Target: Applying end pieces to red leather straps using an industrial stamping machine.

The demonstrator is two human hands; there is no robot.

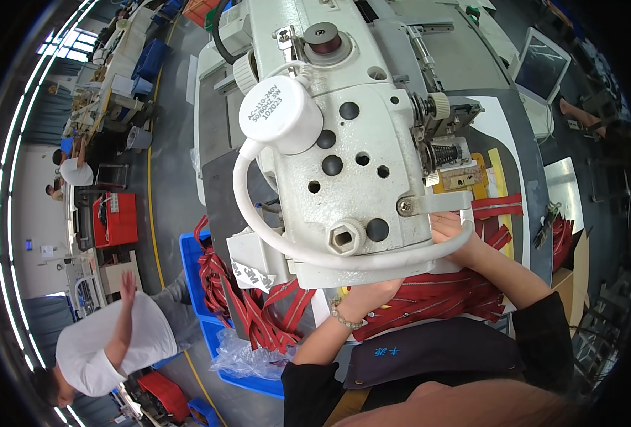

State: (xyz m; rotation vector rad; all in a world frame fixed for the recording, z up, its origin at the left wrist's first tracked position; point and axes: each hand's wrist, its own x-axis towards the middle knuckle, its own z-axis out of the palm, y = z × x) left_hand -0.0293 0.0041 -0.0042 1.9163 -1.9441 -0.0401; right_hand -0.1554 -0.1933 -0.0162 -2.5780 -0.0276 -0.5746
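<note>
A white industrial sewing machine (372, 142) fills the middle of the view and covers much of my hands. My left hand (374, 293), with a beaded bracelet at the wrist, reaches under the machine's head; its fingers are hidden. On the right side, my right hand (452, 233) lies beside the head, partly behind a white cable (329, 262), and its fingertips do not show. Just past it stretches a red zipper strip (499, 206) with metal teeth. Between my forearms is a heap of red zippers (436, 302); whether either hand grips one is not visible.
More red zippers (262, 313) hang at the left over a blue bin (212, 327) with clear plastic wrap (248, 356). A screen (542, 65) stands at the far right, above a cardboard box (571, 281). A person in a white shirt (119, 345) is at the left.
</note>
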